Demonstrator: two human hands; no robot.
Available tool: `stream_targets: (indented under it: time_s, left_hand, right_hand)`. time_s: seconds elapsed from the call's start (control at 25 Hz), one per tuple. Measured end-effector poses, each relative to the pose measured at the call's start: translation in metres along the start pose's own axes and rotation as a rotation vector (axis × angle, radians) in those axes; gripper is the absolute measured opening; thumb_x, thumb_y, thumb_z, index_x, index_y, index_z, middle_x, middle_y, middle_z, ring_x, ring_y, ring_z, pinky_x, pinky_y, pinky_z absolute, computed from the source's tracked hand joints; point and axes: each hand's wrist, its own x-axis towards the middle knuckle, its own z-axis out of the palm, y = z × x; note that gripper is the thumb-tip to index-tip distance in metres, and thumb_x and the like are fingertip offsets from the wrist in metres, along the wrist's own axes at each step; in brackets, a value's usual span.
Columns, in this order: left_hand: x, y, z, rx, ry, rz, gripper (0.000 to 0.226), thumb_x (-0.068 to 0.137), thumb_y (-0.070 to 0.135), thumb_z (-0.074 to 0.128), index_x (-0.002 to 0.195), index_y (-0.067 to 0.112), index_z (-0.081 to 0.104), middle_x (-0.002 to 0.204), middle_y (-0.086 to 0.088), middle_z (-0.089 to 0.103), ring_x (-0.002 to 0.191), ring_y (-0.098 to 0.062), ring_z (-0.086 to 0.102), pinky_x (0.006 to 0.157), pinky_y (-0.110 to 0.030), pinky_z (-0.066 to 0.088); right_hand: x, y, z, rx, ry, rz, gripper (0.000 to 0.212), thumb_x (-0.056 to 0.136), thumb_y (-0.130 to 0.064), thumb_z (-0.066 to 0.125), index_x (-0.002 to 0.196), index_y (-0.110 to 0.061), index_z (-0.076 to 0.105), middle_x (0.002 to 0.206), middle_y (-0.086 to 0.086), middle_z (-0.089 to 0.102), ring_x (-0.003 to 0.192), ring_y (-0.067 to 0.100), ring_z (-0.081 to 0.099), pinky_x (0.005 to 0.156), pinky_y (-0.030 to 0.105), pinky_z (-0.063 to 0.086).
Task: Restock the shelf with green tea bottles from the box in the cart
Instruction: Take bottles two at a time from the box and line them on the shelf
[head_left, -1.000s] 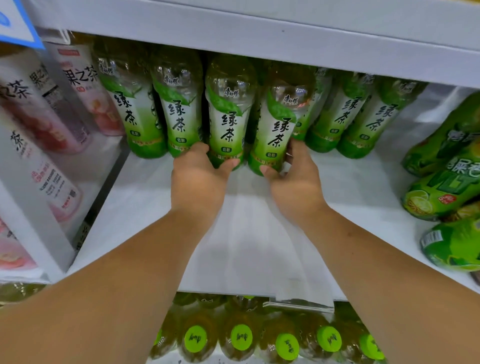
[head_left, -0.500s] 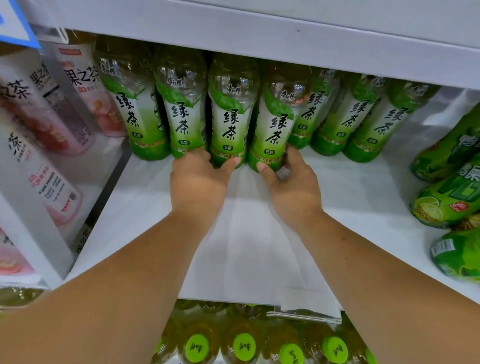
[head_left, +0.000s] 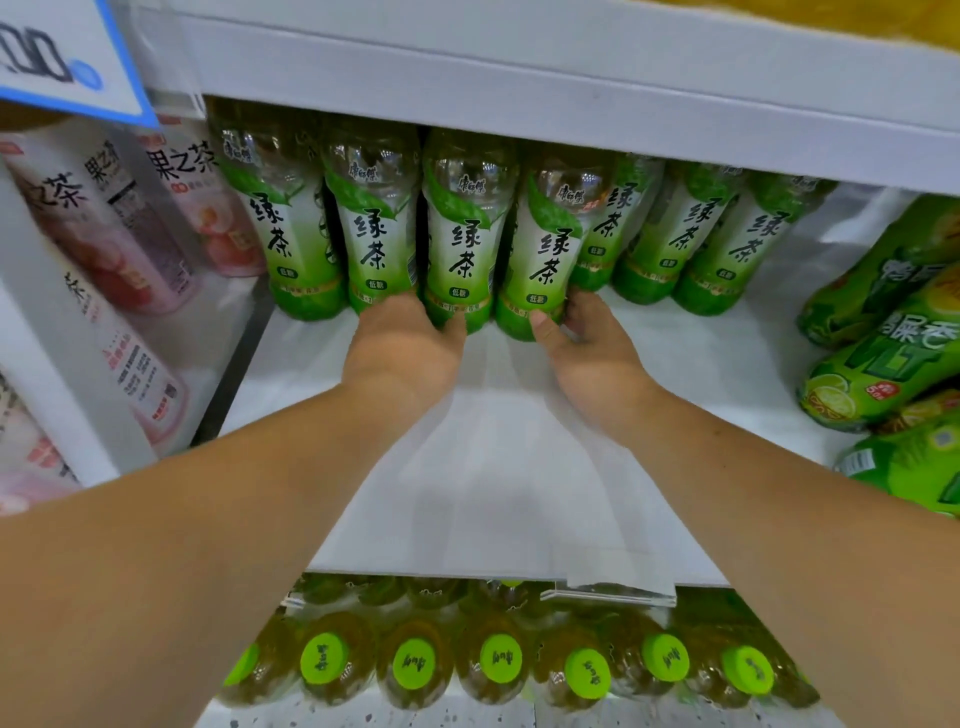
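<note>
You had pushed two green tea bottles farther back from the shelf edge into the row, left hand and right hand apart, each clamped round one base, so both looked nearly placed.

A flat white shelf board spans the middle under even, soft light, dimmer toward its back beneath a long white upper shelf edge. A white upright divider panel stands at the left. A blue-bordered white price card hangs top left. A pale speckled surface shows at the bottom.
</note>
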Motion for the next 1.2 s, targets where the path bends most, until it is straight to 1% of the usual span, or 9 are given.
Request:
stream_targets:
  time_s: [0.16,0.28,0.44,0.6,0.72,0.8,0.92,1.08,1.2]
  left_hand:
    - [-0.02,-0.006,-0.014,-0.153,-0.075,-0.037,0.026,0.094,0.039,0.054,0.1,0.015,0.06,0.101,-0.007,0.064,0.092,-0.029,0.057,0.078,-0.03,0.043]
    - [-0.041,-0.013,-0.025,-0.178,-0.112,-0.043,0.036,0.096,0.042,0.049,0.112,0.012,0.061,0.116,-0.011,0.066,0.103,-0.031,0.057,0.084,-0.033,0.044]
    - [-0.074,-0.02,-0.042,-0.365,-0.217,-0.131,0.049,0.1,0.041,0.045,0.143,0.018,0.05,0.14,-0.004,0.056,0.127,-0.024,0.05,0.095,-0.028,0.035]
    - [-0.124,-0.026,-0.059,-0.482,-0.331,-0.178,0.048,0.1,0.045,0.047,0.142,0.022,0.051,0.141,0.002,0.054,0.125,-0.017,0.049,0.101,-0.028,0.034]
    - [-0.16,-0.03,-0.078,-0.547,-0.477,-0.297,0.044,0.094,0.055,0.047,0.125,0.025,0.056,0.135,0.001,0.057,0.122,-0.021,0.053,0.108,-0.044,0.041]
    - [-0.185,-0.031,-0.097,-0.538,-0.559,-0.33,0.05,0.088,0.062,0.045,0.124,0.028,0.054,0.133,0.001,0.057,0.12,-0.022,0.054,0.107,-0.048,0.042]
    - [-0.223,-0.032,-0.128,-0.478,-0.62,-0.239,0.054,0.089,0.064,0.044,0.13,0.029,0.053,0.129,0.007,0.057,0.118,-0.017,0.054,0.098,-0.041,0.045]
    - [-0.268,-0.029,-0.167,-0.412,-0.682,-0.157,0.062,0.094,0.063,0.044,0.142,0.024,0.049,0.128,0.011,0.053,0.114,-0.01,0.049,0.089,-0.031,0.037]
    - [-0.294,-0.018,-0.196,-0.433,-0.724,-0.157,0.06,0.096,0.061,0.045,0.143,0.024,0.047,0.137,0.007,0.051,0.119,-0.011,0.048,0.094,-0.033,0.037]
  right_hand:
    - [-0.02,-0.018,-0.014,0.061,-0.004,0.164,0.03,0.097,-0.041,0.059,0.122,-0.025,0.055,0.099,-0.02,0.062,0.089,-0.004,0.056,0.071,0.015,0.04]
    - [-0.047,-0.022,-0.014,0.059,-0.002,0.201,0.04,0.097,-0.041,0.058,0.131,-0.019,0.057,0.097,-0.012,0.06,0.086,0.006,0.056,0.08,0.019,0.046]
    - [-0.092,-0.029,-0.009,0.027,-0.031,0.223,0.044,0.099,-0.042,0.053,0.139,-0.024,0.049,0.102,-0.02,0.056,0.085,-0.004,0.056,0.063,0.009,0.041]
    - [-0.148,-0.042,-0.011,-0.004,-0.045,0.287,0.044,0.1,-0.045,0.051,0.141,-0.028,0.047,0.112,-0.013,0.054,0.097,0.003,0.056,0.068,0.01,0.038]
    - [-0.198,-0.055,-0.017,-0.014,-0.061,0.347,0.041,0.1,-0.048,0.047,0.135,-0.027,0.052,0.121,-0.009,0.06,0.113,0.013,0.055,0.08,0.02,0.039]
    - [-0.232,-0.064,-0.022,-0.042,-0.071,0.372,0.041,0.101,-0.048,0.045,0.135,-0.026,0.052,0.125,-0.007,0.059,0.11,0.009,0.055,0.086,0.022,0.038]
    - [-0.28,-0.082,-0.034,-0.072,-0.058,0.385,0.044,0.101,-0.048,0.045,0.138,-0.024,0.051,0.124,-0.011,0.056,0.101,-0.002,0.052,0.077,0.012,0.036]
    - [-0.346,-0.107,-0.047,-0.033,-0.008,0.458,0.043,0.102,-0.045,0.045,0.139,-0.022,0.05,0.13,-0.008,0.054,0.122,0.012,0.05,0.096,0.028,0.037]
    - [-0.396,-0.133,-0.052,-0.025,0.026,0.517,0.045,0.102,-0.046,0.045,0.142,-0.027,0.047,0.128,-0.012,0.048,0.118,0.008,0.045,0.095,0.03,0.034]
